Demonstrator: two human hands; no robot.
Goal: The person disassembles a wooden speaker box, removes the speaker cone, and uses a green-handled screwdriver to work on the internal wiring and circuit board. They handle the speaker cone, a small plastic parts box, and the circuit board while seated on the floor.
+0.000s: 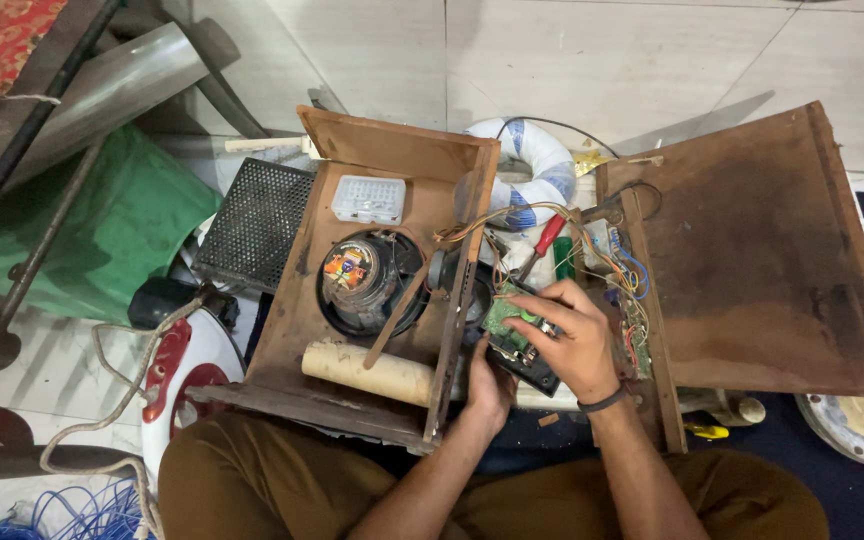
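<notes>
We hold a small black module with a green circuit board [512,325] between both hands, low in the gap between the open wooden speaker box [372,290] at 9 o'clock and the flat wooden panel [762,260] at 3 o'clock. Our left hand [489,385] cups it from below, at 7 o'clock of the board, with its grip closed round the lower end. Our right hand [570,340] lies over it from 3 o'clock, fingertips pinching the board's top edge. The module's long axis runs from 11 o'clock to 5 o'clock, and the bundle of coloured wires [552,225] leaves it toward 12 o'clock, beside a red-handled screwdriver [548,238]. The right hand is nearer the wires.
</notes>
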